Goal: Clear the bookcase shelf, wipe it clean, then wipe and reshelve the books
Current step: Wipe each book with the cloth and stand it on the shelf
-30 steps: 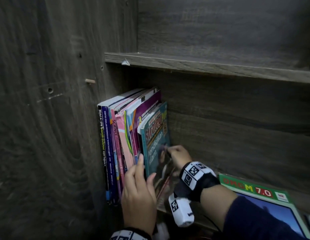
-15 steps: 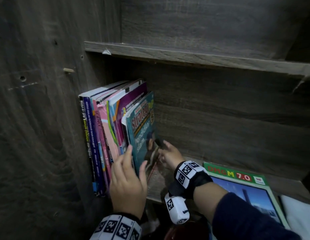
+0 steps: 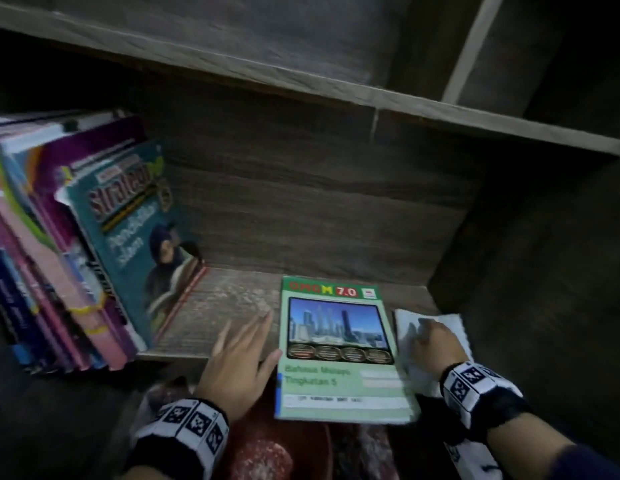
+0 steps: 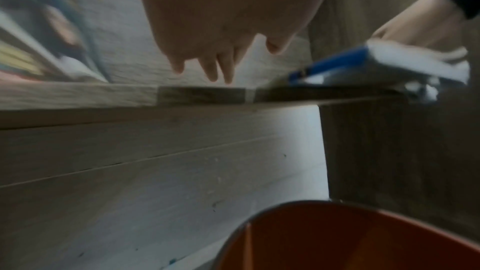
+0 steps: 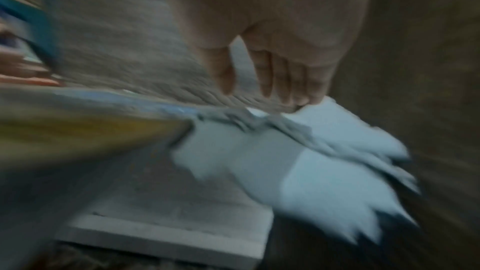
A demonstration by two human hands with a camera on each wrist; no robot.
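Note:
A green workbook (image 3: 336,344) lies flat on the wooden shelf (image 3: 215,306) and overhangs its front edge. My left hand (image 3: 253,334) is open with straight fingers just left of the workbook, its thumb at the book's edge; its fingers (image 4: 215,65) hover over the shelf front. My right hand (image 3: 422,332) rests on a white cloth (image 3: 450,323) to the right of the workbook, its fingertips (image 5: 280,85) touching the cloth (image 5: 324,151). A row of books leans at the left, with a teal book (image 3: 128,237) outermost. The wrist views are blurred.
An orange bucket (image 3: 284,455) (image 4: 363,239) stands below the shelf front. The upper shelf board (image 3: 301,81) runs overhead, and the bookcase side wall (image 3: 526,271) closes the right. Dust specks show on the bare shelf between the leaning books and the workbook.
Both hands left the teal book and moved right. The left hand now sits beside the green workbook and the right hand on the white cloth. The head view swung right and down.

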